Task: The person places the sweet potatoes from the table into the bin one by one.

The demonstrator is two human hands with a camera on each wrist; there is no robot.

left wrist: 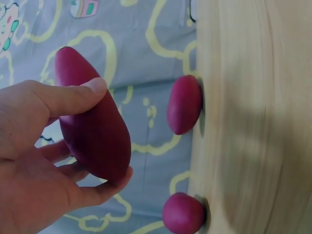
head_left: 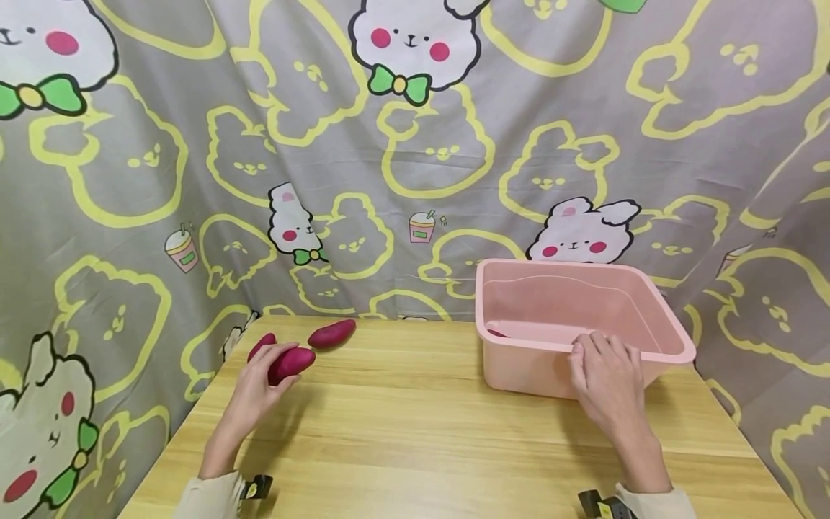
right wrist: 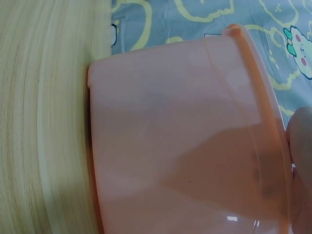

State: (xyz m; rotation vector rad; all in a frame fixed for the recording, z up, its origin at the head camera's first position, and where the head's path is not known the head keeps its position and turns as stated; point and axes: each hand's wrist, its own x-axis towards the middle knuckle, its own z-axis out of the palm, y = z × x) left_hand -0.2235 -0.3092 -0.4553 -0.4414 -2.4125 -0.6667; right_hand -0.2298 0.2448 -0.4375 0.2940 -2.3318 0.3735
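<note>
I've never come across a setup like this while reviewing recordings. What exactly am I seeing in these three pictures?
There is no machine, just a person's bare left hand and right hand. The wide picture is taken from the head, the other two from the wrists. The left hand holds a purple-red sweet potato; two similar ones lie on the wooden table. The right hand grips the near rim of a pink bin standing there; something dark red barely shows inside.
</note>
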